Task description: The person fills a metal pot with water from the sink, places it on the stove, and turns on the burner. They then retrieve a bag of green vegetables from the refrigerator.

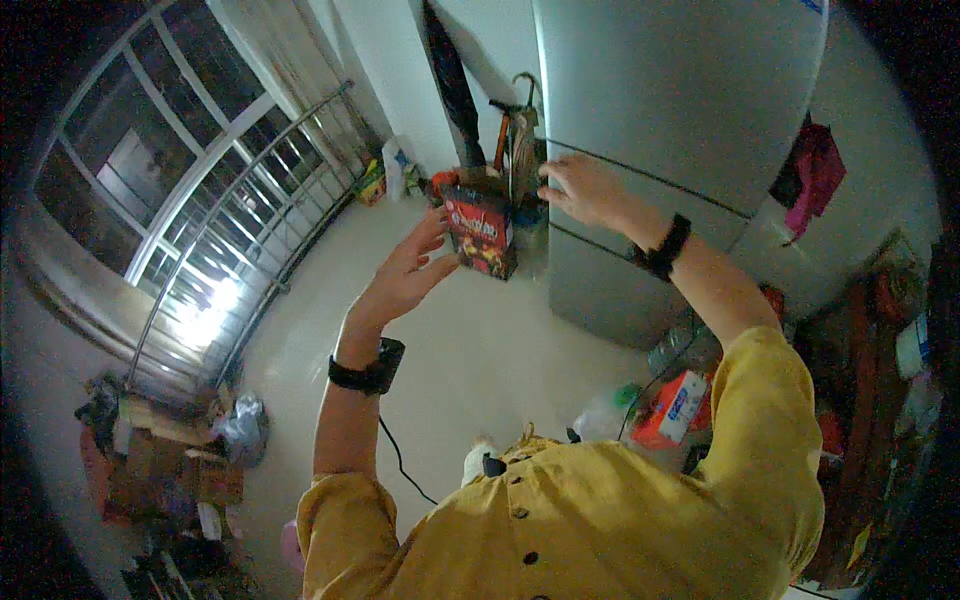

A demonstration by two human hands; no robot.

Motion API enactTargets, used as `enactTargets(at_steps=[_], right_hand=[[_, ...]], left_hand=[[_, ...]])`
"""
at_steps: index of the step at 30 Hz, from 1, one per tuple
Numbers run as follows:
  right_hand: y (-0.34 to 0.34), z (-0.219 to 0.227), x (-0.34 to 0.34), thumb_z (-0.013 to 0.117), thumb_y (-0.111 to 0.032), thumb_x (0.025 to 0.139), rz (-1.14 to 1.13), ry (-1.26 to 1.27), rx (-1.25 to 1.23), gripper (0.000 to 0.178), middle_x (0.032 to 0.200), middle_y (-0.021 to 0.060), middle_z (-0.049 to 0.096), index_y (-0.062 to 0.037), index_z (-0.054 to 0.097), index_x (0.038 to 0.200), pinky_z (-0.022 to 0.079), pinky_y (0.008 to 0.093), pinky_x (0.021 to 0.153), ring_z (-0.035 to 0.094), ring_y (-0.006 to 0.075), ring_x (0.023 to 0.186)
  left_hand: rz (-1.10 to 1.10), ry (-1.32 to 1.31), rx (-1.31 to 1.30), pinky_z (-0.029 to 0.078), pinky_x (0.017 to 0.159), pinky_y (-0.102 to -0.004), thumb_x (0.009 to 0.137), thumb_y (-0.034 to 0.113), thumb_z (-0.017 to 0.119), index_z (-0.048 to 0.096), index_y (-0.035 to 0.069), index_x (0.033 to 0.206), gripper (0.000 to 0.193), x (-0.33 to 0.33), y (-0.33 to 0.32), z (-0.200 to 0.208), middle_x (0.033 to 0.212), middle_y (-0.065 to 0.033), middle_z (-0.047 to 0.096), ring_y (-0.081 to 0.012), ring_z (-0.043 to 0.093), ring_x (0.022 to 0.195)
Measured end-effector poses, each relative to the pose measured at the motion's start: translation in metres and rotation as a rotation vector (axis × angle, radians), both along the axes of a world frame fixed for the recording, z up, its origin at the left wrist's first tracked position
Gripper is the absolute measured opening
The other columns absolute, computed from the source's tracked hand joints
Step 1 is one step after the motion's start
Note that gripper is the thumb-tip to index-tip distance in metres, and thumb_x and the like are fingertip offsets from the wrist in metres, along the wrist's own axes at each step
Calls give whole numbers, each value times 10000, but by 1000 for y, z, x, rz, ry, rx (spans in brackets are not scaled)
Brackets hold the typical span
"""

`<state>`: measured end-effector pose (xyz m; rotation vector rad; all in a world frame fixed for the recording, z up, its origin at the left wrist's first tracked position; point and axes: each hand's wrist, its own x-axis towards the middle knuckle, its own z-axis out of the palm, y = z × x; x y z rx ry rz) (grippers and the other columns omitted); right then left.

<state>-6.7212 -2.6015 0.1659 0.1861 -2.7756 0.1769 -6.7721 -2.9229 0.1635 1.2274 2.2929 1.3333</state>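
A dark box with a red printed front (482, 238) stands beyond my hands, before a group of umbrellas. My left hand (405, 268) reaches toward its left side, fingers spread and thumb apart, holding nothing. Its fingertips are close to the box edge; whether they touch it I cannot tell. To the right of the box, my right hand (588, 190) is raised in front of the refrigerator (660, 110). Its fingers are loosely bent and apart, with nothing seen between them. Each wrist wears a black band.
Behind the box stand a long black umbrella (455, 90) and a hook-handled umbrella (525, 120). A metal railing (250, 240) runs below the window at left. Cardboard boxes (165, 455) are piled at lower left. A red-and-white package (675, 408) lies at right, near a black cable (400, 462).
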Motion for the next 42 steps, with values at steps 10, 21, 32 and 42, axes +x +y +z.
enactTargets(at_steps=[10,21,32,42], right_hand=[[87,37,-221,547,-230,922,-396,69,743,361,1401,116,451,-69,533,1244,262,516,1107,373,257,1342],[170,-1,-310,580,-269,873,-623,67,1033,205,841,32,586,-88,649,808,417,388,725,477,235,1005],[106,18,-273,631,-288,774,-767,133,896,158,914,-32,595,-165,717,821,372,347,721,422,203,1072],[-30,26,-111,680,-222,814,-506,424,313,219,1119,7,605,-169,629,1020,439,370,813,510,228,1173]], left_hand=[[-357,-23,50,270,1122,-366,898,301,644,269,36,1480,741,-216,126,-15,1489,-191,353,-282,331,1383],[-649,-397,186,378,1024,-328,925,140,597,289,8,1464,635,-318,303,-22,1351,-137,481,-232,471,1238],[-631,-350,106,328,1071,-361,934,86,526,233,-35,1462,615,-368,340,-36,1428,-175,399,-244,422,1295],[-990,-449,160,385,1036,-379,852,37,516,291,63,1468,656,-312,355,-22,1376,-194,453,-292,449,1273]])
